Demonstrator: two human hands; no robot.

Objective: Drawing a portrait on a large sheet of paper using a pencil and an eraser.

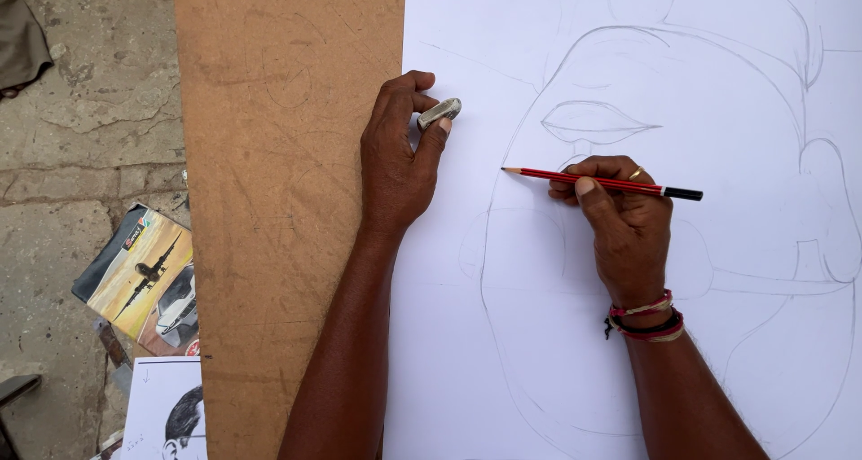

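The right hand pinches a red pencil, tip pointing left over the white paper — a faint line drawing of a face covers it. The left hand presses the paper's edge, fingers closed on a grey eraser. Beneath lies a brown board; past it, on the stone floor — a picture booklet and a printed portrait.

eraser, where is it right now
In the head view, the eraser is pinched in the left hand, at the white drawing sheet's left edge.
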